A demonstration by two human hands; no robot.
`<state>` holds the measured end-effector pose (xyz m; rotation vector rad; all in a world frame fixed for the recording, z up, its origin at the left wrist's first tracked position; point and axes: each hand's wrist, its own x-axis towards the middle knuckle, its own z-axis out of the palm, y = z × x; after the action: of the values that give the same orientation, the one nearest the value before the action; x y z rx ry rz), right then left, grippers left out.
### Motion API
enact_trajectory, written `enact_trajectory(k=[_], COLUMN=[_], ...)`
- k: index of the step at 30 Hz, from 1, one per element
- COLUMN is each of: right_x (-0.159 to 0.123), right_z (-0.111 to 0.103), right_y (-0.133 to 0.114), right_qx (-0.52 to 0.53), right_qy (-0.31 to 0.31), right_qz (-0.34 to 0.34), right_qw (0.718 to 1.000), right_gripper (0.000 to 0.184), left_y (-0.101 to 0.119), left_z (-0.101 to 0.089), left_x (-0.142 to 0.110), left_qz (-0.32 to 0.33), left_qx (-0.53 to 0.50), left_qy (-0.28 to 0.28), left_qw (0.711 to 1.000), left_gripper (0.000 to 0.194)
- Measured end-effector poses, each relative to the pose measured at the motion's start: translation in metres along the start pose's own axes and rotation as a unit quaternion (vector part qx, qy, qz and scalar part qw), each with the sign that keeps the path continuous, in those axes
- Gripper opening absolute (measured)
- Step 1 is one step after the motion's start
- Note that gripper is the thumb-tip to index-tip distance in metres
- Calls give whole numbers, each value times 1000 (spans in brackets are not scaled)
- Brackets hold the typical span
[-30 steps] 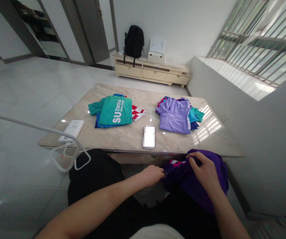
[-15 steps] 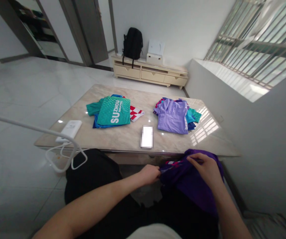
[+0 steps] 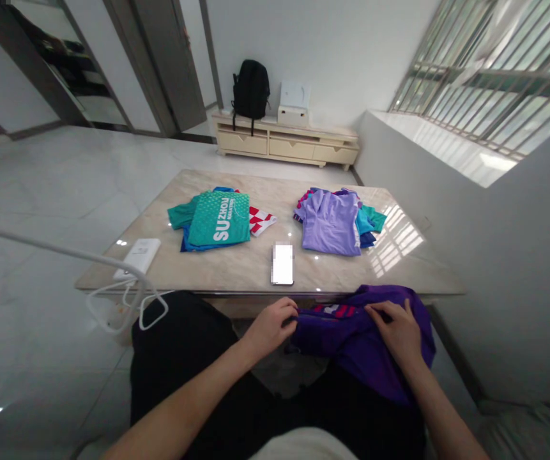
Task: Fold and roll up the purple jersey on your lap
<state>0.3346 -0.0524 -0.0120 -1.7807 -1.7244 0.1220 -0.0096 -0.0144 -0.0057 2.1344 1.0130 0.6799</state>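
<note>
A dark purple shirt (image 3: 361, 338) with a pink-striped collar lies bunched on my lap, just below the near edge of the marble table (image 3: 236, 265). My left hand (image 3: 272, 322) is closed on the shirt's left edge. My right hand (image 3: 397, 332) rests on top of the fabric near the collar, fingers curled into the cloth. On the table a teal shirt (image 3: 220, 217) printed "SUZHOU" tops a folded pile at the left. A lilac shirt (image 3: 329, 220) tops a second pile at the right.
A phone (image 3: 283, 264) lies near the table's front edge between the piles. A white power strip (image 3: 140, 255) with a looping cable (image 3: 126, 306) sits at the left front corner. Behind the table, a low cream cabinet (image 3: 287, 140) holds a black backpack (image 3: 250, 89) and a white box (image 3: 294, 102).
Both hands have moved left with the purple shirt, drawing it up and spreading it wider across my lap. My left hand has shifted its hold along the shirt's edge.
</note>
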Motion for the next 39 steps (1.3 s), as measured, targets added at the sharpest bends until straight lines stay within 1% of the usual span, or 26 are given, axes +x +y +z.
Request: enact_trajectory(k=[1,2,3,4,5,7,8,10,11,12,14,16,17,19,22,24,26,28,29,30,32,34,36,39], right_x=[0,0,0,-1,-2,-3,-3,1,5,9,19,28,31,35,35,33,29,23,21,18,14,12,10,11], right_z=[7,15,25,35,45,62,66,62,55,45,22,-1,-10,-25,-40,-48,-53,-55,-55,-55,-52,-48,-46,-44], right_y=[-8,-19,-30,-44,-58,-87,-101,-126,-135,-143,-150,-148,-143,-130,-108,-97,-91,-88,-88,-87,-86,-84,-83,-85], right_qx=[35,86,144,205,261,328,354,398,410,409,376,339,327,306,266,246,233,219,209,197,169,136,105,80], right_qy=[-25,-53,-86,-122,-165,-224,-242,-260,-263,-259,-230,-185,-165,-143,-137,-160,-200,-224,-223,-213,-173,-129,-101,-96], right_qz=[15,44,81,119,149,163,158,139,124,103,47,1,-11,-11,-7,-29,-68,-104,-117,-127,-140,-148,-157,-160], right_qw=[999,994,982,964,939,903,889,869,865,869,897,922,931,941,954,955,949,944,945,949,960,971,977,979], right_gripper=[40,39,39,42,44,48,47,42,38,34,26,21,20,21,21,17,12,19,23,25,22,18,18,16], left_y=[1,2,3,3,3,5,9,22,30,39,55,65,67,67,63,60,59,58,58,58,58,57,57,58], left_z=[-6,-13,-23,-35,-49,-80,-95,-120,-128,-133,-136,-134,-132,-129,-128,-129,-130,-131,-131,-130,-128,-125,-121,-117], left_x=[-6,-13,-21,-30,-40,-62,-74,-95,-104,-111,-119,-120,-118,-112,-101,-96,-93,-93,-93,-93,-94,-95,-96,-96], left_qz=[-9,-20,-34,-51,-69,-101,-108,-109,-105,-100,-88,-66,-51,-19,8,7,3,5,9,12,16,17,19,21], left_qx=[-14,-30,-48,-62,-70,-65,-62,-61,-56,-48,-24,10,28,61,80,85,94,110,125,145,195,242,271,287], left_qy=[20,43,69,99,129,200,234,280,289,286,255,219,207,199,205,214,220,218,216,213,215,230,253,268], left_qw=[1000,998,996,992,987,972,964,952,950,952,963,973,977,978,975,973,971,970,968,966,957,942,929,919], left_gripper=[16,17,18,17,15,10,8,6,5,4,2,1,3,7,6,5,7,8,9,12,22,28,26,24])
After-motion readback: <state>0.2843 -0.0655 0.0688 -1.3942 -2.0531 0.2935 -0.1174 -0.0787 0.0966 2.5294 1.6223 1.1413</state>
